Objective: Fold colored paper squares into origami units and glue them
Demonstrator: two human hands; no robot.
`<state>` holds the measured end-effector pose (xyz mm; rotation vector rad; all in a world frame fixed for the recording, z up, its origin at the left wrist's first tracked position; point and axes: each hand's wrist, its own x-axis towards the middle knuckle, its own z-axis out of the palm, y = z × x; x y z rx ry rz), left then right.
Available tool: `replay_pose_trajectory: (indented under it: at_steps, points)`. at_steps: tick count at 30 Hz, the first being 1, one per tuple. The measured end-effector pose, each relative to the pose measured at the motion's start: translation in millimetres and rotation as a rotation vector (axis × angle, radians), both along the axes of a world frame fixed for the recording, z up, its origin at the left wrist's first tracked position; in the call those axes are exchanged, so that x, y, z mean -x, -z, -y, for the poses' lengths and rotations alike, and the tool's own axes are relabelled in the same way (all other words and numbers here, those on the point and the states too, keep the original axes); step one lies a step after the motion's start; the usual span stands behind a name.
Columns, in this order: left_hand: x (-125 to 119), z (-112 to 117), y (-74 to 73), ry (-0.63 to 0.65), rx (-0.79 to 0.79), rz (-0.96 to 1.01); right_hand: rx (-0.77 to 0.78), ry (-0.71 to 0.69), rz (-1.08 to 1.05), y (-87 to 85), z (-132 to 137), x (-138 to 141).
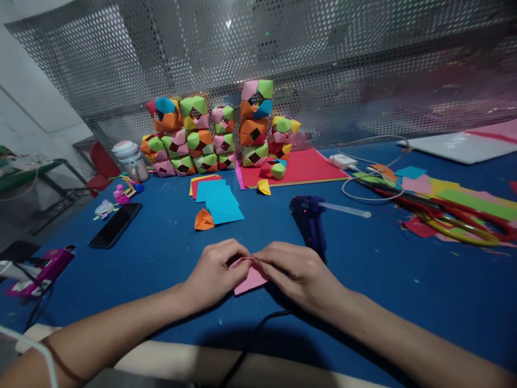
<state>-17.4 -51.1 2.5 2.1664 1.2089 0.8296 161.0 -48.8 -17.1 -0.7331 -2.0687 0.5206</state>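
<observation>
Glue gun [307, 209] on blue table [375, 285]

Paper [251, 281] between hands [220, 269]: pink. Table [161, 275]: blue. Glue gun [307, 216] beyond right hand [297, 272]: dark blue. Sheets [223, 205] ahead: cyan, red, yellow.

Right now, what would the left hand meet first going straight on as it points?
Most likely the right hand, which pinches the same pink paper close by; any gap in depth is hard to judge.

Head-worn view, facing forward and down, close over blue table [424, 285]
</observation>
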Motion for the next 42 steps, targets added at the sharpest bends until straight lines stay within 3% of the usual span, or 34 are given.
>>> replay_pose_trajectory:
  at_steps: [6,12,21,26,33,37,42]
  points:
    - [0,-6,1.9,-0.192,0.180,0.231,0.160,0.206,-0.078,-3.6,-1,2]
    - [-4,-8,11.1,-0.229,0.322,0.410,0.339,0.282,-0.116,1.0,-4,8]
    - [-8,-5,11.3,-0.205,0.529,0.582,0.020,0.146,-0.059,7.4,-5,7]
    - [-6,-6,12.6,-0.161,0.552,0.571,-0.025,0.102,-0.036,6.8,-4,8]
    - [-7,-5,10.0,-0.171,0.528,0.521,0.083,0.116,-0.028,-0.9,-1,9]
    - [-8,-5,9.1,-0.168,0.497,0.490,0.159,0.196,0.001,1.8,-5,8]
    - [-7,-5,10.3,-0.141,0.471,0.418,0.190,0.190,0.012,5.8,-6,7]
